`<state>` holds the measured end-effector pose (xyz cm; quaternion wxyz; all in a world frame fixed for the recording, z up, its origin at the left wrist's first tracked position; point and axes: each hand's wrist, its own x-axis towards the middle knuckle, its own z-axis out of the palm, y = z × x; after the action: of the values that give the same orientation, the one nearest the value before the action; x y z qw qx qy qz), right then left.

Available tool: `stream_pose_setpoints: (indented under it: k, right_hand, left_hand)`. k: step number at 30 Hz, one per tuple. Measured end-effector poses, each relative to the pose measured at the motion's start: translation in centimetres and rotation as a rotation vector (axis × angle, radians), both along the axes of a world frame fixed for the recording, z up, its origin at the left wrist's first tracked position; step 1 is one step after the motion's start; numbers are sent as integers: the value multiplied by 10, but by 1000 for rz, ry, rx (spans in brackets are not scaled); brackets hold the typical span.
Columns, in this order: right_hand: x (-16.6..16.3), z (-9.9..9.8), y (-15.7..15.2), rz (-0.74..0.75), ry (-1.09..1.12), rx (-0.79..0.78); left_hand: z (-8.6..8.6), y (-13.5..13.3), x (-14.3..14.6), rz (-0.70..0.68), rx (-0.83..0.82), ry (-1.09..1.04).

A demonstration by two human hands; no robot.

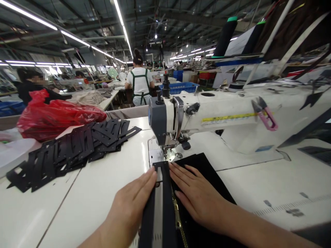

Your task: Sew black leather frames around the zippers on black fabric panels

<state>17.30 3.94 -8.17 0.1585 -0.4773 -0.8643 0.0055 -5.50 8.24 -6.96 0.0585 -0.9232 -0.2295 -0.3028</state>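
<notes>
My left hand (131, 199) lies with its fingers outstretched on the left edge of a long black slotted frame piece (167, 206). The fingers of my right hand (193, 191) rest flat along the piece's right side, over black fabric (207, 168). Between the frame piece and the right hand runs a gold-toothed zipper (178, 220), its pull toward me. At the far end, the piece meets the needle area (167, 155) of a white and grey sewing machine (157, 120). The hands hide parts of the piece and fabric.
A pile of black slotted pieces (82, 143) spreads across the table's left, beside a red plastic bag (59, 113). Pink-handled thread snips (267, 119) sit on the machine arm. Black thread cones (224, 38) stand at upper right. A person in an apron (141, 81) is ahead.
</notes>
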Motion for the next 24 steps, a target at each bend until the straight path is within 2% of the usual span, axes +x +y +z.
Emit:
stream_pose_setpoints:
  k: [3, 7, 17, 24]
  right_hand:
    - [1, 3, 1, 18, 53, -22]
    - [4, 5, 3, 44, 110, -48]
    - [4, 11, 6, -7, 158, -194]
    - [10, 11, 8, 10, 225, -234]
  left_hand:
    - [-3, -9, 27, -8, 118, 157]
    - [-5, -5, 41, 28, 118, 236]
    - [-23, 13, 31, -28, 98, 195]
    - [-10, 14, 30, -14, 37, 293]
